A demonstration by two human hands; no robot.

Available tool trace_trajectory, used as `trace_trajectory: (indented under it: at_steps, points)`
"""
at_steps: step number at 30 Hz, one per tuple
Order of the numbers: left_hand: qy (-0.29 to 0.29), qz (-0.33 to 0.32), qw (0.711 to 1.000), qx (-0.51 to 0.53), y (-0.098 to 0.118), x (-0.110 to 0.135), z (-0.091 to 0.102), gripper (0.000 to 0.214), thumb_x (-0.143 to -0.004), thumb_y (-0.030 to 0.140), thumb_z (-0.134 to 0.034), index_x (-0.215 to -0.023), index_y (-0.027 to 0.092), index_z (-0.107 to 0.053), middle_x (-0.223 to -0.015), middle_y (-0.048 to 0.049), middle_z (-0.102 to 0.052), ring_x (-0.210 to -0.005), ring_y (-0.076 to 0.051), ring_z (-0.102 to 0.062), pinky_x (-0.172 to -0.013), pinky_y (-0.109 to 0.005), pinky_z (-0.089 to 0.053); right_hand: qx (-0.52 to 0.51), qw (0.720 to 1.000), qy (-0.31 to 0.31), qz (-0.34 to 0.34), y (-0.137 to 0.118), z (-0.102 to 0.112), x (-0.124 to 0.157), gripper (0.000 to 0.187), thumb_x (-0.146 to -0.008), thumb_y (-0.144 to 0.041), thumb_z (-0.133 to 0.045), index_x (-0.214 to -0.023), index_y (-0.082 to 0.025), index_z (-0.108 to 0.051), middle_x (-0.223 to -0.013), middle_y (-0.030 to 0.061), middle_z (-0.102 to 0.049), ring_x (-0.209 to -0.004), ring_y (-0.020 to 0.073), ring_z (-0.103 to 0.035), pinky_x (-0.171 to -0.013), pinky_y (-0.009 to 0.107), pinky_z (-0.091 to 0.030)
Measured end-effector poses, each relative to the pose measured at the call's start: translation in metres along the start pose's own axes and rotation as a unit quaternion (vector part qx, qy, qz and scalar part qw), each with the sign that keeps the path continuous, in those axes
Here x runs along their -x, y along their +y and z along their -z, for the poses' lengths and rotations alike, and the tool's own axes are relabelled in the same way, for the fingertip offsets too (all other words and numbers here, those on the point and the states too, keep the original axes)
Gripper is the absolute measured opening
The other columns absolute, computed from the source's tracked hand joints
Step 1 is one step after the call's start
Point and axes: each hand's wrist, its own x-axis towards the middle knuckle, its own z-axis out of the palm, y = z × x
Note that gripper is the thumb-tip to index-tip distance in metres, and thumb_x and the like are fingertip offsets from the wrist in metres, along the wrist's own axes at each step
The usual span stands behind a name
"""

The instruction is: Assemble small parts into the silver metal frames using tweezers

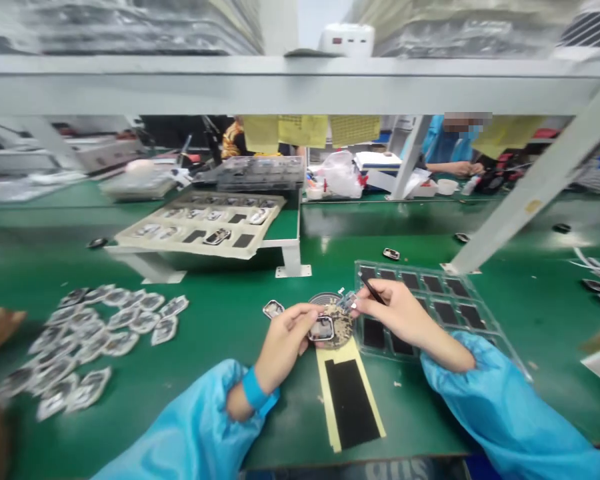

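Observation:
My left hand (286,339) pinches a small dark, metal-framed part (323,328) over a round speckled pad (340,320) on the green bench. My right hand (399,312) is closed on black tweezers (371,289) and on a small clear piece (347,301) at its fingertips, right above the part. Both arms wear blue sleeves. A single similar part (273,309) lies just left of my left hand. A yellow-edged black strip (351,402) lies in front of the pad.
A clear tray (480,313) with dark compartments sits under my right hand. Several bagged parts (95,333) are spread at the left. A beige tray (130,235) of parts stands on a white stand behind. A slanted white post (530,193) rises at right. Another person (450,150) works opposite.

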Motion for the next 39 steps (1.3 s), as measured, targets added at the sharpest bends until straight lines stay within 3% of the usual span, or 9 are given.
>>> trace_trajectory:
  at_steps: [4, 7, 10, 16, 19, 24, 28, 34, 39]
  points:
    - [0.001, -0.034, 0.999, 0.041, -0.004, -0.001, 0.005, 0.034, -0.089, 0.039, -0.064, -0.109, 0.012, -0.072, -0.078, -0.0062, -0.070, -0.054, -0.011, -0.056, -0.050, -0.022, -0.040, -0.071, 0.997, -0.010, -0.042, 0.011, -0.020, 0.007, 0.019, -0.086, -0.034, -0.071, -0.080, -0.016, -0.070, -0.071, 0.0019, -0.072, -0.062, 0.0131, -0.062, -0.062, 0.026, -0.049]
    - [-0.006, -0.052, 0.997, 0.059, -0.003, 0.001, 0.004, 0.034, -0.086, 0.032, -0.066, -0.113, 0.012, -0.073, -0.084, -0.0066, -0.072, -0.057, -0.010, -0.054, -0.057, -0.023, -0.044, -0.113, 0.991, -0.009, -0.075, 0.022, -0.030, 0.014, 0.024, -0.086, -0.040, -0.073, -0.081, -0.016, -0.068, -0.061, -0.0022, -0.063, -0.045, 0.0067, -0.045, -0.045, 0.021, -0.035]
    - [-0.013, -0.064, 0.996, 0.059, -0.001, 0.003, 0.000, 0.036, -0.084, 0.027, -0.067, -0.117, 0.013, -0.073, -0.091, -0.0079, -0.075, -0.064, -0.012, -0.058, -0.060, -0.023, -0.046, -0.126, 0.988, -0.006, -0.084, 0.027, -0.040, 0.016, 0.028, -0.086, -0.043, -0.074, -0.083, -0.016, -0.069, -0.056, -0.0047, -0.056, -0.043, 0.0047, -0.037, -0.041, 0.020, -0.025]
    - [-0.039, -0.085, 0.993, 0.064, -0.002, 0.006, -0.003, 0.040, -0.083, 0.018, -0.066, -0.122, 0.016, -0.070, -0.124, -0.0115, -0.072, -0.106, -0.024, -0.068, -0.081, -0.028, -0.054, -0.133, 0.986, 0.000, -0.102, 0.030, -0.048, 0.016, 0.029, -0.086, -0.045, -0.074, -0.083, -0.015, -0.071, -0.055, -0.0056, -0.050, -0.045, 0.0044, -0.033, -0.041, 0.019, -0.020]
    - [-0.034, -0.094, 0.995, 0.028, -0.006, 0.006, -0.003, 0.042, -0.084, 0.019, -0.066, -0.126, 0.016, -0.068, -0.124, -0.0126, -0.071, -0.107, -0.025, -0.067, -0.089, -0.033, -0.053, -0.136, 0.985, 0.011, -0.108, 0.033, -0.048, 0.017, 0.030, -0.085, -0.045, -0.074, -0.083, -0.015, -0.071, -0.056, -0.0052, -0.051, -0.045, 0.0042, -0.033, -0.041, 0.019, -0.020]
    - [0.013, -0.126, 0.983, -0.131, -0.010, 0.007, -0.005, 0.047, -0.083, 0.024, -0.070, -0.129, 0.015, -0.067, -0.099, -0.0089, -0.074, -0.067, -0.014, -0.058, -0.068, -0.028, -0.051, -0.155, 0.980, 0.037, -0.119, 0.032, -0.050, 0.017, 0.031, -0.083, -0.046, -0.075, -0.082, -0.015, -0.070, -0.053, -0.0060, -0.049, -0.043, 0.0047, -0.032, -0.040, 0.020, -0.019]
    - [0.039, -0.159, 0.965, -0.203, -0.010, 0.007, -0.007, 0.044, -0.084, 0.023, -0.070, -0.128, 0.018, -0.069, -0.082, -0.0033, -0.071, -0.063, -0.013, -0.053, -0.067, -0.027, -0.050, -0.162, 0.977, 0.047, -0.128, 0.030, -0.053, 0.017, 0.031, -0.082, -0.045, -0.075, -0.080, -0.015, -0.069, -0.052, -0.0066, -0.047, -0.043, 0.0050, -0.030, -0.040, 0.021, -0.018]
    - [0.041, -0.224, 0.943, -0.244, -0.011, 0.005, -0.003, 0.038, -0.089, 0.027, -0.069, -0.126, 0.023, -0.071, -0.103, -0.0056, -0.075, -0.068, -0.014, -0.057, -0.072, -0.030, -0.053, -0.137, 0.984, 0.031, -0.110, 0.029, -0.051, 0.017, 0.030, -0.084, -0.045, -0.073, -0.075, -0.016, -0.067, -0.059, -0.0043, -0.053, -0.051, 0.0081, -0.041, -0.048, 0.022, -0.032]
    - [-0.010, -0.094, 0.992, -0.081, -0.008, 0.004, -0.005, 0.043, -0.082, 0.025, -0.076, -0.124, 0.017, -0.071, -0.097, -0.0070, -0.078, -0.076, -0.018, -0.070, -0.073, -0.030, -0.059, -0.097, 0.991, 0.057, -0.069, 0.026, -0.047, 0.016, 0.030, -0.076, -0.036, -0.080, -0.094, -0.020, -0.063, -0.083, -0.0021, -0.063, -0.061, 0.0100, -0.053, -0.058, 0.024, -0.045]
